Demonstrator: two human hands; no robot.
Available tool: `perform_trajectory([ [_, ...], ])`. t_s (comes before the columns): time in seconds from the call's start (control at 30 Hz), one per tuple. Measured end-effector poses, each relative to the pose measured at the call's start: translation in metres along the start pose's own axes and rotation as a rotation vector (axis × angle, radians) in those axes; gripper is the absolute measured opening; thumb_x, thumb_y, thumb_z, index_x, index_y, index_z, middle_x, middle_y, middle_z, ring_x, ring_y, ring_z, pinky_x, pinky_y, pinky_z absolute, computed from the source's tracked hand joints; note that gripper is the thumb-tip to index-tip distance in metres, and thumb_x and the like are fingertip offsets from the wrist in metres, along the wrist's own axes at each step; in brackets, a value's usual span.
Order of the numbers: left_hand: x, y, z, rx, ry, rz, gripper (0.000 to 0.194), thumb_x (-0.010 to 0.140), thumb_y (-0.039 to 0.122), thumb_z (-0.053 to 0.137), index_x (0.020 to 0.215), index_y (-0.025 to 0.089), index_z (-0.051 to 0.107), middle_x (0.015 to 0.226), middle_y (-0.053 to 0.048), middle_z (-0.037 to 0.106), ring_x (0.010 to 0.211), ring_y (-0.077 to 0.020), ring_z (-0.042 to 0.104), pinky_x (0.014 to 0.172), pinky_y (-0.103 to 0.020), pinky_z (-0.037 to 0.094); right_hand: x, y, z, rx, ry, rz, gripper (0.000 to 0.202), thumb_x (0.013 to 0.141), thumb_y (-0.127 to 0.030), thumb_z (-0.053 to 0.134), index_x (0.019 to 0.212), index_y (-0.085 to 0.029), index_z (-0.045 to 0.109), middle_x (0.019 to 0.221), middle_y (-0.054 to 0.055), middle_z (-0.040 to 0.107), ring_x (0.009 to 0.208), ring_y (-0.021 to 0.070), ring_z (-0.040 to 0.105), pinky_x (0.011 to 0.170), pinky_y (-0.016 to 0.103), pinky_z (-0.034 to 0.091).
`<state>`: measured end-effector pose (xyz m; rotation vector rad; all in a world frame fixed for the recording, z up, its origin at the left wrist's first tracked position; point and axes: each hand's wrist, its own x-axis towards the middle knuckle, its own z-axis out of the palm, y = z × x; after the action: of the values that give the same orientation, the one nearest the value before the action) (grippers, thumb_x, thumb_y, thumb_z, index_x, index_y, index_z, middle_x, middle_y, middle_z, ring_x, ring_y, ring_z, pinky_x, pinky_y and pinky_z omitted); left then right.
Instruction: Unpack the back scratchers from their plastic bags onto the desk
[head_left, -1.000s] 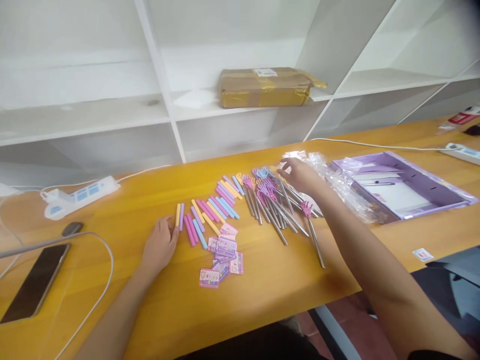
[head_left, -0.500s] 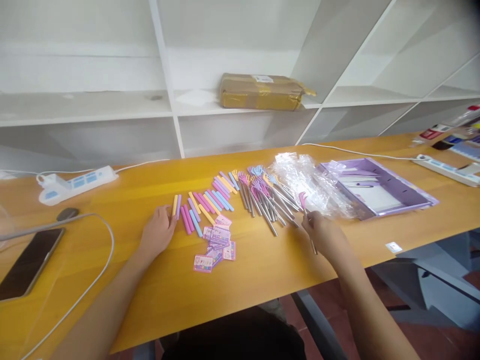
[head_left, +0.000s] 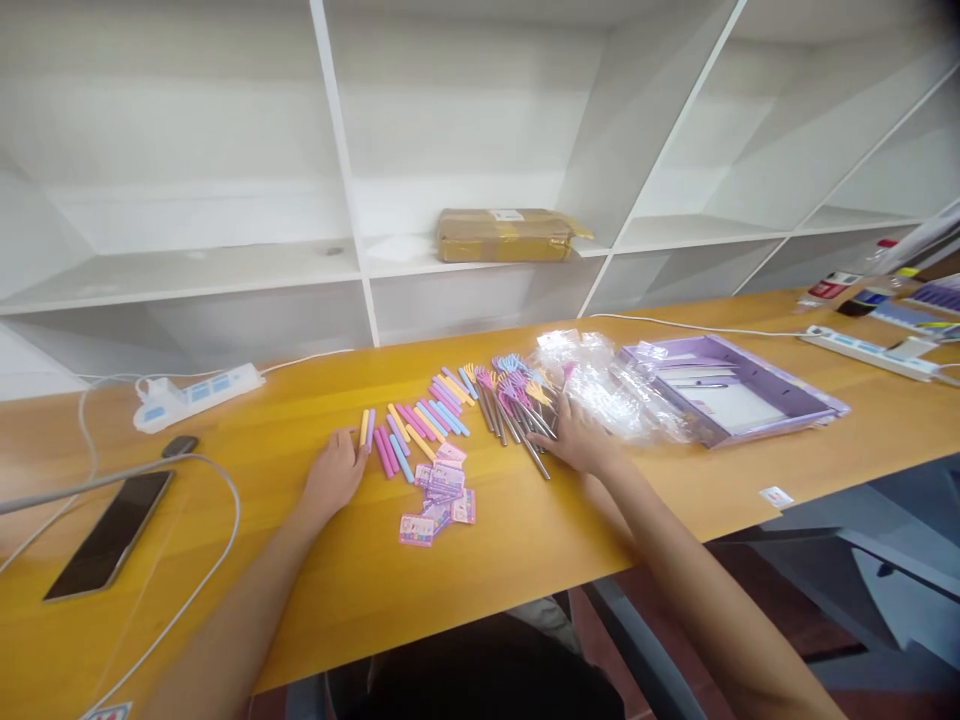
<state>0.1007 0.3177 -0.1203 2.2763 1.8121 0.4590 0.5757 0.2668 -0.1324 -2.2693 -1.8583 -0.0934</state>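
My left hand (head_left: 336,472) rests on the table, fingers loosely spread and fingertips against a yellow tube (head_left: 364,428) and a purple one beside it. More pink, blue, yellow and purple tubes (head_left: 431,418) lie in slanting rows to its right. My right hand (head_left: 579,436) is over the right side of a pile of back scratchers (head_left: 513,400) with metal rods and coloured claw heads. Its fingers curl over some rods, and a pink claw head (head_left: 569,370) sticks up just beyond them. Small printed cards (head_left: 442,485) lie loosely stacked between the hands.
Clear plastic bags (head_left: 615,390) heap up behind my right hand, against a purple tray (head_left: 780,410) holding papers and a pen. Power strips (head_left: 199,395) and cables lie at both sides. A phone (head_left: 112,535) is at left, bottles (head_left: 832,288) far right. A taped carton (head_left: 506,237) sits on the shelf.
My right hand has moved left with a pink-headed back scratcher, from in front of the bags onto the pile. My left hand stays beside the tubes. The view has tilted upward.
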Motion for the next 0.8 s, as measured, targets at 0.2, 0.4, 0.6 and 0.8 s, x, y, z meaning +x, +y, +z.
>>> perform_trajectory([
  [0.2,-0.001,0.001,-0.001,0.010,-0.003,0.015,0.046,0.106,0.047,0.035,0.133,0.014,0.051,0.132,-0.021,0.064,0.120,-0.0362,0.066,0.098,-0.049,0.053,-0.005,-0.013,0.021,-0.032,0.188,0.089,0.065,0.097,-0.038,0.057,0.153,-0.009,0.042,0.127,0.022,0.058,0.117,0.0369,0.055,0.099,0.046,0.045],
  [0.4,-0.001,-0.001,0.001,0.009,-0.011,0.030,0.045,0.106,0.045,0.035,0.134,0.013,0.050,0.136,-0.022,0.062,0.125,-0.0375,0.064,0.103,-0.050,0.052,0.007,-0.011,0.014,0.026,0.125,0.047,0.046,0.097,-0.024,0.054,0.141,-0.013,0.047,0.113,0.017,0.057,0.097,0.0279,0.057,0.085,0.036,0.045],
  [0.6,-0.001,-0.003,0.003,0.008,-0.011,0.033,0.044,0.107,0.043,0.036,0.136,0.013,0.049,0.139,-0.023,0.060,0.127,-0.0383,0.063,0.103,-0.051,0.051,0.025,-0.010,0.005,0.066,0.148,0.047,0.038,0.100,-0.023,0.044,0.134,-0.006,0.048,0.109,0.020,0.056,0.089,0.0271,0.058,0.081,0.036,0.045],
  [0.8,-0.003,-0.003,0.002,0.016,-0.007,0.052,0.043,0.107,0.043,0.035,0.136,0.014,0.050,0.136,-0.021,0.062,0.125,-0.0376,0.064,0.102,-0.050,0.052,0.073,-0.025,-0.010,0.088,0.123,0.038,0.051,0.103,-0.025,0.038,0.149,-0.003,0.042,0.112,0.024,0.060,0.089,0.0292,0.062,0.083,0.039,0.048],
])
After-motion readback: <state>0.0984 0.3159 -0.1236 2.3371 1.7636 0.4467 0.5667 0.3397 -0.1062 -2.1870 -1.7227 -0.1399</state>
